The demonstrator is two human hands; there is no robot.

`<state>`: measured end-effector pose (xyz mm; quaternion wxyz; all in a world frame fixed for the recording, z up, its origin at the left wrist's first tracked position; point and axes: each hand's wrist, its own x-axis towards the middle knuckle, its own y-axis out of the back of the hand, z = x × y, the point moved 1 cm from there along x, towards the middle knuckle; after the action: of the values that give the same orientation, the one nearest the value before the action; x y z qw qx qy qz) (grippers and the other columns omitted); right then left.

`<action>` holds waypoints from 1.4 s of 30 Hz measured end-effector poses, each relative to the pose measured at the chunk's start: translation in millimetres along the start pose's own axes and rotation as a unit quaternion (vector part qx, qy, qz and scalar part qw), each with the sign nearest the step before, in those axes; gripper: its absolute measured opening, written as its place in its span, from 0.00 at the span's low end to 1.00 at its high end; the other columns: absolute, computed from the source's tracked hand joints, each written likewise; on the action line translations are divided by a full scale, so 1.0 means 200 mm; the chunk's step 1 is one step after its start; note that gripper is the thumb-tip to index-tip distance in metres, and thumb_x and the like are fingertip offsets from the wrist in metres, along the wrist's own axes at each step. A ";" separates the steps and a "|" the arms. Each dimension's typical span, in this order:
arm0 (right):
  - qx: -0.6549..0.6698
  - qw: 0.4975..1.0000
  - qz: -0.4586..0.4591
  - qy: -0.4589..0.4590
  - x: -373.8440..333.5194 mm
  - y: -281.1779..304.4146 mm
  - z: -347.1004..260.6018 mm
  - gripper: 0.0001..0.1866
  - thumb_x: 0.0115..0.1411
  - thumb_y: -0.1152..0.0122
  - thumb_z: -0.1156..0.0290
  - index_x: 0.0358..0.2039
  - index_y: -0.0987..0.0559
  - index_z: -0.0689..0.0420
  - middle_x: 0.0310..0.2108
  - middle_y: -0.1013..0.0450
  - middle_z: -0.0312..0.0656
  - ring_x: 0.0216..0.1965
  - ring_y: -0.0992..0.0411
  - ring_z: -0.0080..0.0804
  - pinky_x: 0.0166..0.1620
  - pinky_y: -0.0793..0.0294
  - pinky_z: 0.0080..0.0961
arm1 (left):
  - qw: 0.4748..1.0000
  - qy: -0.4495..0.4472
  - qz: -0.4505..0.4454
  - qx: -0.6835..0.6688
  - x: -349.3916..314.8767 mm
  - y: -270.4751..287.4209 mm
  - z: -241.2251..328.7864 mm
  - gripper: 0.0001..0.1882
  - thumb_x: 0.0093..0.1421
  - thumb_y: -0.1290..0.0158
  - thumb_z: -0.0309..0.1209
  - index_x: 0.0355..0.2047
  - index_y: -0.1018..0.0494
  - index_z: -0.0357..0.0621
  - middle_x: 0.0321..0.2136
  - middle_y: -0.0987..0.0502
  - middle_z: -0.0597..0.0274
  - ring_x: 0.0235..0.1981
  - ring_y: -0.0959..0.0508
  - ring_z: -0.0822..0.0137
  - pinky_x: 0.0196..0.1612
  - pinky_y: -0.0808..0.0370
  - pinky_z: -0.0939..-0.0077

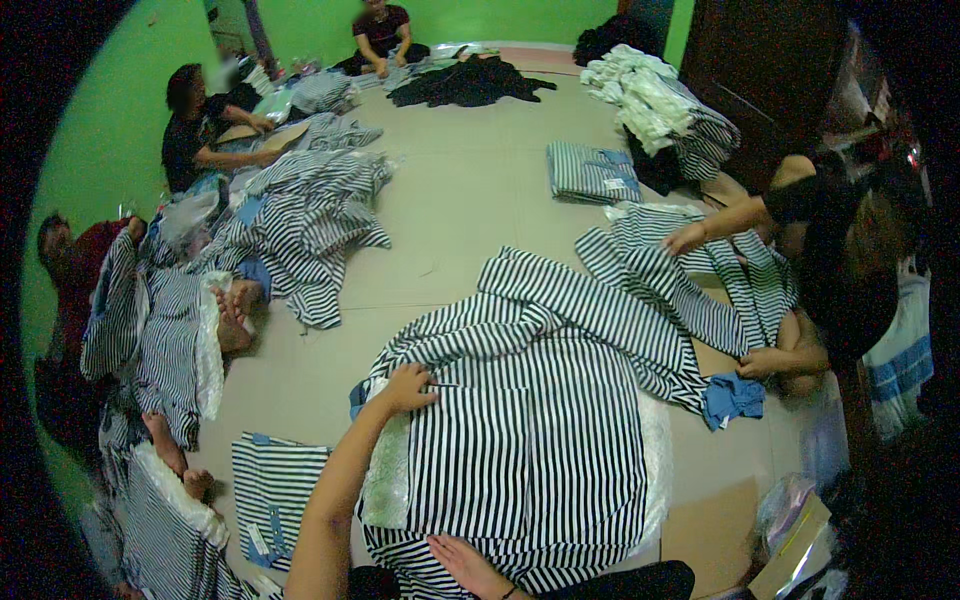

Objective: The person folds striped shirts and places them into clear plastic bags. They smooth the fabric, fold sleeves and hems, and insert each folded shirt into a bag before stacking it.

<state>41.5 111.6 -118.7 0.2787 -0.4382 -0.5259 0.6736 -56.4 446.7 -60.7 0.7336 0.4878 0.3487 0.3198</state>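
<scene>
A black-and-white striped shirt [580,430] lies spread in front of me, its sleeves stretched toward the far side. Under it, clear bubble-like plastic sheeting [655,465] shows along both sides. My left hand [408,388] is at the shirt's far left part, fingers bent on the cloth where a fold line starts. Close to me, my right hand [465,562] rests palm-down on the shirt's near edge with its fingers stretched out. A dark band circles the right wrist. Left of my left forearm lies a folded striped shirt [280,490] with a tag.
To the right, a co-worker's hands [690,238] handle another striped shirt [690,290]. More people sit along the left and far sides among striped garment piles [310,210]. A folded stack [592,172], black cloth [470,82] and cardboard [715,530] lie on the floor.
</scene>
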 end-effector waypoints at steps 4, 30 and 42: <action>-0.066 0.997 -0.035 0.000 0.13 0.22 0.08 0.21 0.55 0.66 0.77 0.51 0.46 0.63 0.54 0.51 0.43 0.55 0.51 0.38 0.59 0.60 0.29 | 0.979 0.031 -0.178 -0.094 0.09 0.03 -0.07 0.30 0.42 0.55 0.55 0.40 0.32 0.49 0.40 0.36 0.49 0.45 0.39 0.53 0.48 0.43 0.63; -0.220 0.916 0.273 0.195 -0.15 0.05 -0.58 0.25 0.51 0.47 0.66 0.48 0.42 0.59 0.43 0.37 0.42 0.44 0.38 0.32 0.44 0.36 0.32 | 0.986 0.043 0.128 -0.096 -0.61 0.10 0.84 0.15 0.48 0.50 0.36 0.25 0.38 0.36 0.18 0.31 0.49 0.22 0.29 0.53 0.25 0.34 0.65; -0.413 0.828 0.310 0.220 -0.18 -0.12 -0.60 0.21 0.54 0.59 0.61 0.46 0.40 0.59 0.44 0.39 0.42 0.44 0.41 0.31 0.45 0.41 0.26 | 0.970 -0.053 0.195 0.133 -0.76 -0.28 1.39 0.02 0.46 0.58 0.28 0.21 0.39 0.45 0.17 0.32 0.63 0.19 0.28 0.66 0.16 0.31 0.75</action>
<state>162.5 144.8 -93.2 -0.0432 -0.7890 -0.5164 0.3300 95.8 169.9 -4.2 0.6030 0.6560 0.2472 0.3807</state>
